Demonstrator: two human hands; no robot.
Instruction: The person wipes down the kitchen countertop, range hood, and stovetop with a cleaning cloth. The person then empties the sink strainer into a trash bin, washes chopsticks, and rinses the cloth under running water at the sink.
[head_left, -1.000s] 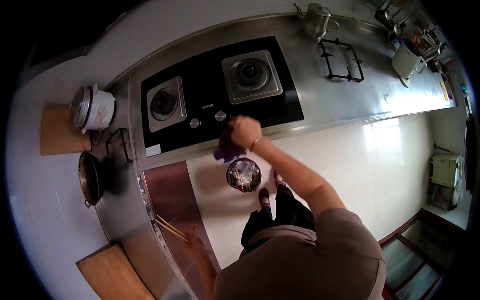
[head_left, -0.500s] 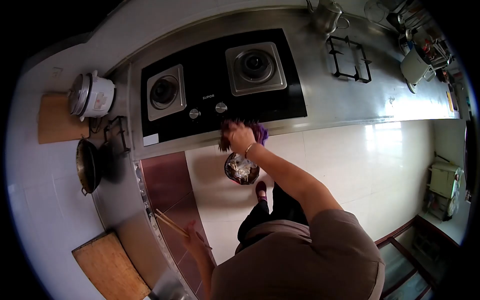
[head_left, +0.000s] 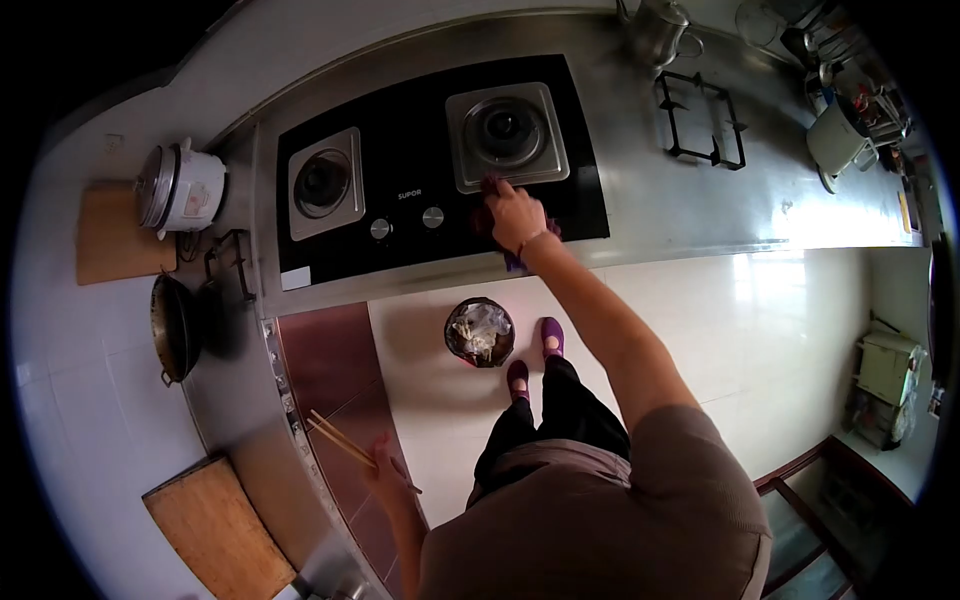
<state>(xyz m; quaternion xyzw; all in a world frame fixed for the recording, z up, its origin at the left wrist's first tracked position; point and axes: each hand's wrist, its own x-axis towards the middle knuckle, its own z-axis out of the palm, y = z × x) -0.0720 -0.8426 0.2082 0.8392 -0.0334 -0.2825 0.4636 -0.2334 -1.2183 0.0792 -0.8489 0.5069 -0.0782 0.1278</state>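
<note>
My right hand (head_left: 518, 218) is closed on a dark maroon and purple cloth (head_left: 484, 220), which lies against the front of the black gas stove (head_left: 405, 255). The hand is just in front of the right burner (head_left: 505, 130), to the right of the control knobs. Lower down, my left hand (head_left: 383, 472) grips a pair of wooden chopsticks (head_left: 342, 439), held out over the floor by the left counter. Part of the cloth is hidden under my right fingers.
A trash bin (head_left: 480, 334) stands on the floor before my feet. One pan support (head_left: 702, 120) and a metal kettle (head_left: 656, 35) sit on the right counter. Leftward are a rice cooker (head_left: 195, 185), a wok (head_left: 175, 330) and a cutting board (head_left: 222, 525).
My right hand has moved with the cloth from the counter's front edge, above the bin, forward and right onto the stove. My left hand and the chopsticks stay nearly in place.
</note>
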